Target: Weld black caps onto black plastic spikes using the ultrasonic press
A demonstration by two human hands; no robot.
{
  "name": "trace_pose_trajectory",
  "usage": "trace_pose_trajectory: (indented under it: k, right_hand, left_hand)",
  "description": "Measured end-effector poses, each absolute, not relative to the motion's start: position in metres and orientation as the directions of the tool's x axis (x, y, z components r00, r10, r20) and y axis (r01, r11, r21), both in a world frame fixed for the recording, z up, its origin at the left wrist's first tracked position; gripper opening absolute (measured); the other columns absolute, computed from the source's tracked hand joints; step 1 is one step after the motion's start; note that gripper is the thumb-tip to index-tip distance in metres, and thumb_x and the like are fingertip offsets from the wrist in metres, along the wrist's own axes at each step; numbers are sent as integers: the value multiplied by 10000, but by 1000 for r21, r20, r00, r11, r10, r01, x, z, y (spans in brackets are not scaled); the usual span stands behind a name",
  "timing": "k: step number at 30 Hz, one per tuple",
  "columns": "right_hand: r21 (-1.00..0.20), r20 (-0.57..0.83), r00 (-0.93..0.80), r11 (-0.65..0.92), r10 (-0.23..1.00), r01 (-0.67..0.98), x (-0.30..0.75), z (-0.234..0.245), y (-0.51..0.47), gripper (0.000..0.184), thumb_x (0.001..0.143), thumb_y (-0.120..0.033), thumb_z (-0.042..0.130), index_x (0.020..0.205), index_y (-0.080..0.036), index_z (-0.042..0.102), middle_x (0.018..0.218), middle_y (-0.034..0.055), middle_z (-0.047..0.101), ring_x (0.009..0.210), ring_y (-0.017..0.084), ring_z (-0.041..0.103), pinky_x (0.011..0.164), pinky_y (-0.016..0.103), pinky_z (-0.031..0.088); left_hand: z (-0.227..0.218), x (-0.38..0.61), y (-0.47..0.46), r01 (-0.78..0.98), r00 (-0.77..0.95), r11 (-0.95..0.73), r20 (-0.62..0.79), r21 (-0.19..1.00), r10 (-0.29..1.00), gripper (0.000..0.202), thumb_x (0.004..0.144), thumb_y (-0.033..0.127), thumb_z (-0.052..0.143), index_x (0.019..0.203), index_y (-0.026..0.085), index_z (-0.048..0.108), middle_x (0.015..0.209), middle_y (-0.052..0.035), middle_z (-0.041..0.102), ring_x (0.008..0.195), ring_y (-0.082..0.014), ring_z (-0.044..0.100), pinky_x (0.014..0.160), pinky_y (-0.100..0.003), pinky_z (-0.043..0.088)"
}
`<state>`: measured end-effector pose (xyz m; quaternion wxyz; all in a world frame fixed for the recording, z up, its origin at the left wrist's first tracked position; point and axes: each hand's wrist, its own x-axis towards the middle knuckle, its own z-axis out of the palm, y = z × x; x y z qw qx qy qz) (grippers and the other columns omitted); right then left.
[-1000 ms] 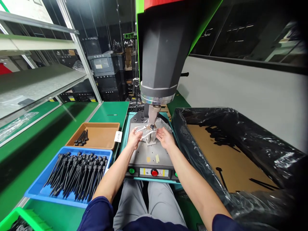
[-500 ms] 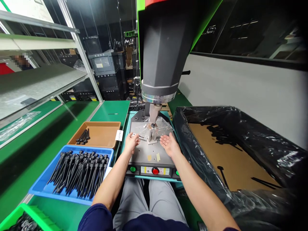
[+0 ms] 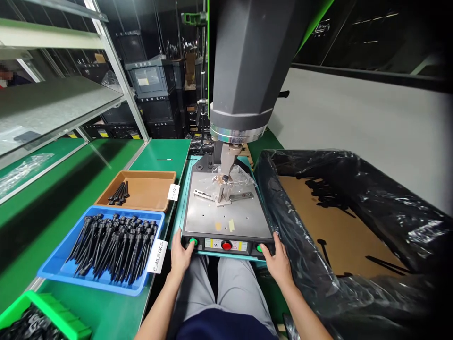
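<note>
My left hand [image 3: 181,255] is at the left corner of the machine's front panel [image 3: 208,244], thumb on the left green button [image 3: 193,241] and fingers stretched along the side. At the opposite corner my right hand [image 3: 278,259] has its thumb on the right green button [image 3: 260,248], fingers likewise extended. Neither hand holds anything. Between the buttons sits a red button [image 3: 226,245]. Behind the panel, a metal fixture [image 3: 220,194] stands on the steel plate [image 3: 198,218], with clear plastic film around it. The machine's tapered metal tool [image 3: 228,159] points down at the fixture.
To the left are a blue tray [image 3: 95,284] full of black ribbed stems, a brown tray [image 3: 150,189] with several more, and a green bin [image 3: 53,314] of black parts. On the right stands a large box [image 3: 339,245] lined with black plastic, black pieces inside.
Both hands have come back from beside the fixture to the front panel, thumbs now on the green buttons. The camera view has shifted slightly.
</note>
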<state>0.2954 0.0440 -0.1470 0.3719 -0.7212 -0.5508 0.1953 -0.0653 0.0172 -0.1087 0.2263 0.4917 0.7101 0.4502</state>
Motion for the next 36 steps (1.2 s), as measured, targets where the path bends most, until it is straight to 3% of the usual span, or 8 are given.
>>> trace_pose_trajectory:
  k: [6,11,16,23,28,32,36]
  right_hand:
    - [-729,98,219,-80,971,680,303,-154,38,851,825,-636,489,1518,-208,242,1487,139,388,1337,339,415,1033,458,417]
    - [-735,114,250,-88,961,672,301,-157,38,838,835,-596,484,1517,-178,236,1517,150,344,1361,330,385,1072,461,380]
    - [-758,110,221,-63,969,649,299,-154,37,852,822,-568,505,1522,-178,217,1529,139,325,1381,314,359,1102,461,344]
    - [-788,94,254,-84,963,610,297,-154,37,899,791,-615,537,1519,-191,224,1523,146,334,1383,324,351,1102,470,336]
    - [-795,97,251,-76,963,602,296,-153,37,902,789,-617,529,1515,-171,233,1523,153,333,1386,319,346,1102,467,334]
    - [-802,98,268,-83,958,591,296,-152,37,902,782,-619,545,1506,-159,265,1511,155,357,1385,320,347,1103,458,332]
    - [-835,68,310,-116,948,539,299,-156,39,885,753,-647,576,1478,-199,339,1484,134,410,1339,327,418,1068,454,381]
  left_hand:
    - [-125,-77,21,438,-359,102,70,893,931,587,774,393,658,1310,199,517,1295,-126,551,1233,-279,514,1055,-442,397]
    - [-125,-79,25,423,-378,106,69,900,923,573,751,405,678,1269,194,554,1254,-121,578,1188,-283,546,1008,-436,435]
    - [-126,-80,24,399,-365,103,54,911,930,591,735,412,696,1263,188,553,1287,-127,559,1227,-283,520,1061,-442,392]
    - [-116,-80,24,367,-400,149,11,918,916,557,754,434,674,1231,164,575,1254,-142,585,1193,-288,547,1042,-444,410]
    - [-83,-64,34,444,-488,24,220,896,845,447,805,363,628,1215,193,575,1259,-132,565,1204,-278,528,1042,-446,411]
    - [-49,-40,59,175,-396,-93,156,980,905,357,803,309,654,1138,200,605,1203,-122,600,1094,-228,593,944,-383,483]
    - [-24,-17,94,-79,-267,-118,93,990,959,336,751,250,724,1068,192,630,1164,-114,624,1056,-199,613,930,-349,479]
